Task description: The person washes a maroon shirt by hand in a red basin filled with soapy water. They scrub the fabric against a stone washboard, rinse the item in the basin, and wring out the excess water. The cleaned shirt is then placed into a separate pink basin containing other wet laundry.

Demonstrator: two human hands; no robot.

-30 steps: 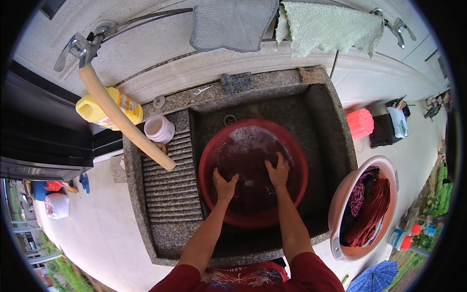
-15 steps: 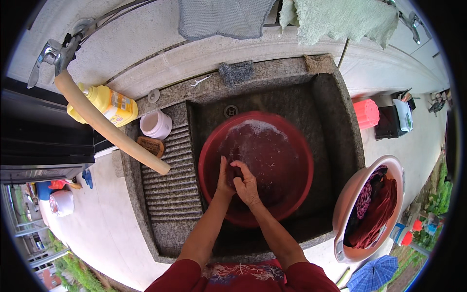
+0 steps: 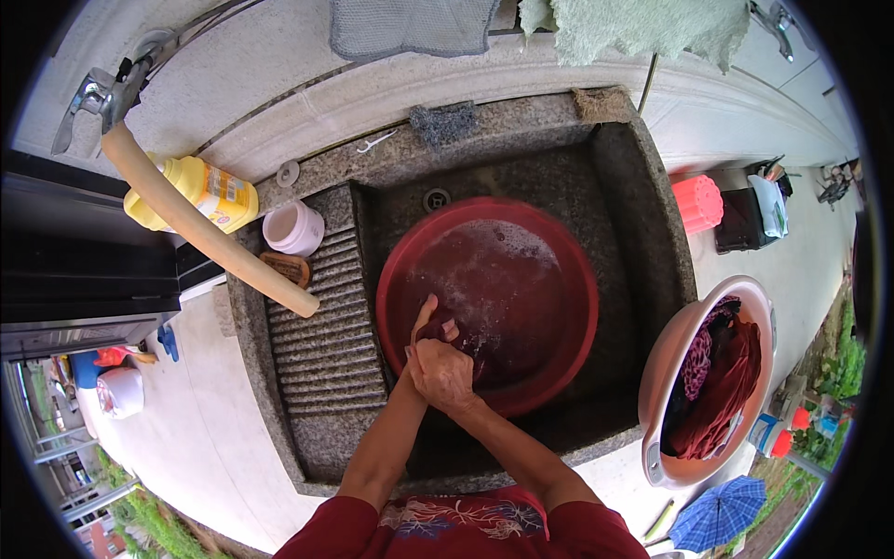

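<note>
A red basin (image 3: 585,326) of murky, sudsy water sits in a dark stone sink. Over its near-left side my two hands are close together, working a wet dark red cloth (image 3: 434,329). My left hand (image 3: 424,317) is closed round the cloth, one finger or thumb pointing up and away. My right hand (image 3: 442,374) is closed in a fist just nearer to me, against the left wrist. Some cloth seems to hang from its right side into the water, though its colour blends with the basin.
Left of the basin is a ribbed stone washboard (image 3: 321,363) with a white tub (image 3: 293,228) and a wooden brush (image 3: 285,268). A beige hose (image 3: 209,233) hangs over it, beside a yellow jug (image 3: 223,197). A pink basin of clothes (image 3: 656,373) stands right of the sink (image 3: 684,256).
My right hand has moved down and left, from beside the left fingers to the left wrist, and closed into a fist. The dark red cloth shows more between my hands.
</note>
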